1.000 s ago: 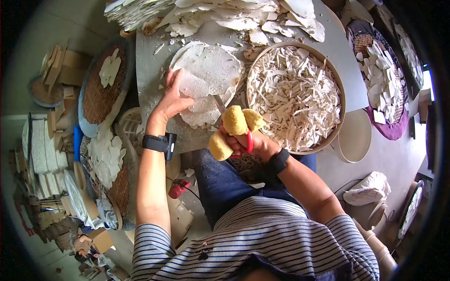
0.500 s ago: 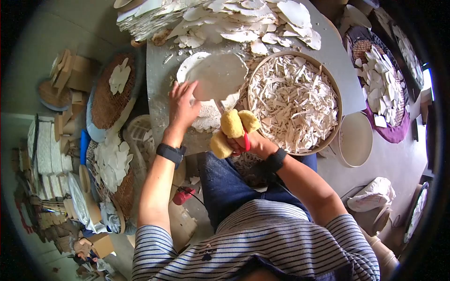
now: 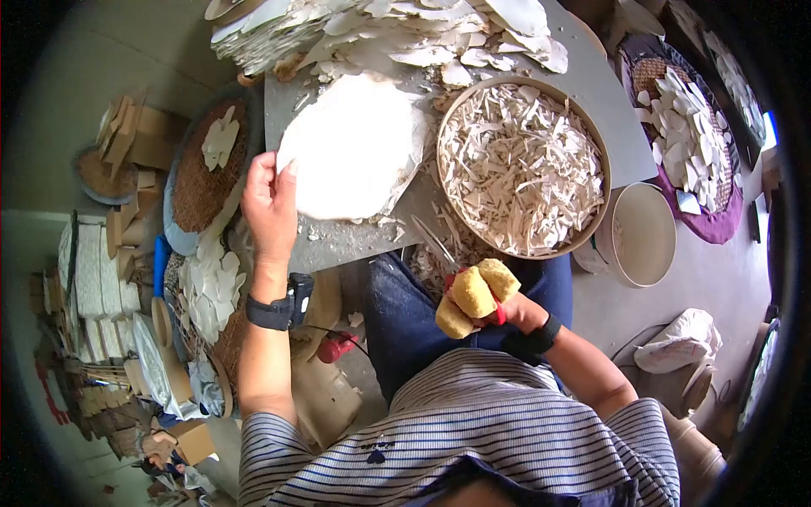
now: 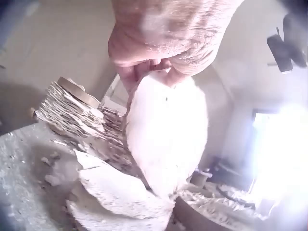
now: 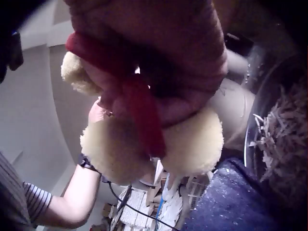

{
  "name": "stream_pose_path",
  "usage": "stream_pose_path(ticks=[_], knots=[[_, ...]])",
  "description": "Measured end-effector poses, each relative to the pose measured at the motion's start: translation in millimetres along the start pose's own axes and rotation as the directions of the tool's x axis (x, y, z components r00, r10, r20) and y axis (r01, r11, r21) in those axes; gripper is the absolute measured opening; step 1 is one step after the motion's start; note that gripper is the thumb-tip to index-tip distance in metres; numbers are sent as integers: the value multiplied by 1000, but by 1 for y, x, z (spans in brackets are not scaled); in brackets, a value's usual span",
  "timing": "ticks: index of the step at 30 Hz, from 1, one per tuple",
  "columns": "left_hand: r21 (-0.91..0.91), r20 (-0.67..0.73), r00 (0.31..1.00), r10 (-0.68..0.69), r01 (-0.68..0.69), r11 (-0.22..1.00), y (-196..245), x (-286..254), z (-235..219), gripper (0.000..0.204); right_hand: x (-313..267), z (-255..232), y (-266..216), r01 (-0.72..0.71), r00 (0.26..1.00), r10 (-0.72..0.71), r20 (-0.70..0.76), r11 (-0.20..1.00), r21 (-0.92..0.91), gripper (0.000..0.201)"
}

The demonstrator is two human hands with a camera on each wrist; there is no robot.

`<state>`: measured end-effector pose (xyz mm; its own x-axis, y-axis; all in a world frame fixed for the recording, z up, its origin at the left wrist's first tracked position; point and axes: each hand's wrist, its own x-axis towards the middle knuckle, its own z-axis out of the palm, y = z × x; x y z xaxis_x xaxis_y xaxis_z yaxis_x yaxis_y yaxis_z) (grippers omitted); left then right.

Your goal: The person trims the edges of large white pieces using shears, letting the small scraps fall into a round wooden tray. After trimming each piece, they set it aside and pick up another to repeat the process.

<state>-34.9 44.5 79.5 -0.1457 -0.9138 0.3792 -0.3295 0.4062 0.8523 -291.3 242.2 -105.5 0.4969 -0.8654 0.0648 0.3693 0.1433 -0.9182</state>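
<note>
My left hand pinches the left edge of a thin white slab, thumb on its face. In the left wrist view the slab is tilted up, over other rough-edged slabs at the table edge. Down by the lap, my right hand grips red-handled scissors, their two blades slightly apart and pointing toward the table. Yellow foam pads sit about the right fingers. The red handle shows between pads in the right wrist view.
A round tray full of white strips stands right of the slab. Stacked white slabs line the table's far side. An off-white bucket stands right of the table, and woven trays with white pieces lie to the left.
My left hand has turned up the slab from the pile and tilted it, shifting left with it. My right hand has drawn the scissors away from the slabs, back and right toward the lap.
</note>
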Motion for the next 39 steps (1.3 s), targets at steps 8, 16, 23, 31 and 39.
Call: stream_pose_path(ticks=[8,16,23,31,39], knots=[[-177,0,963,-270,266,948,-25,-20,9,25,-24,-4,32,-94,990,110,-87,981,172,48],[-397,219,870,-442,493,774,-36,-76,0,30,-26,14,-9,32,967,11,-255,986,162,68],[-478,160,836,-525,531,700,-26,-92,8,35,-19,19,-25,7,982,-29,-186,993,-121,68],[-683,63,817,-573,454,572,10,-107,43,39,-4,22,-33,-23,978,-94,-188,841,-541,45],[-724,97,783,-614,479,496,15,-120,70,43,6,39,-40,120,924,-292,-248,835,-536,31]])
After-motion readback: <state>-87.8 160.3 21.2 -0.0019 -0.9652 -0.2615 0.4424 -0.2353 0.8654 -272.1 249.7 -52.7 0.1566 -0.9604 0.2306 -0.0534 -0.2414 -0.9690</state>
